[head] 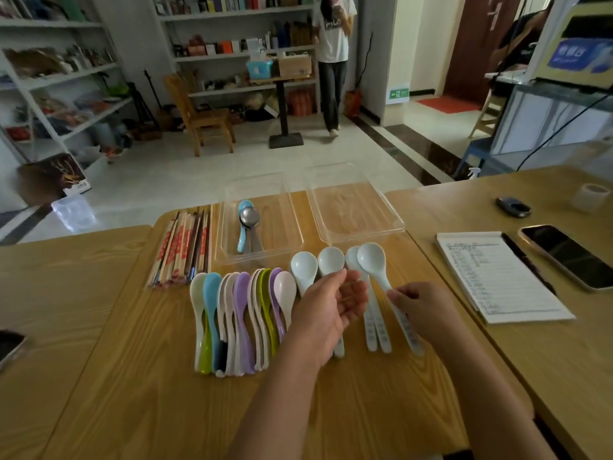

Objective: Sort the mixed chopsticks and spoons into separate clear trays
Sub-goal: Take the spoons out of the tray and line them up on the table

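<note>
Two clear trays stand side by side at the table's far edge. The left tray (pixel 285 207) holds a blue spoon (pixel 243 224) and metal spoons (pixel 250 220); the right tray (pixel 391 214) is bare. A bundle of chopsticks (pixel 184 250) lies left of the trays. A row of coloured plastic spoons (pixel 242 313) lies in front, with several white spoons (pixel 303 267) to its right. My right hand (pixel 423 310) pinches the handle of one white spoon (pixel 373 260). My left hand (pixel 331 310) hovers palm up beside it, fingers apart, over the white spoons.
A notepad (pixel 497 277) with a pen, a phone (pixel 567 257) and a small dark object (pixel 512 206) lie on the adjoining table at right. Another phone (pixel 10 346) sits at the left edge. A person stands across the room by the shelves.
</note>
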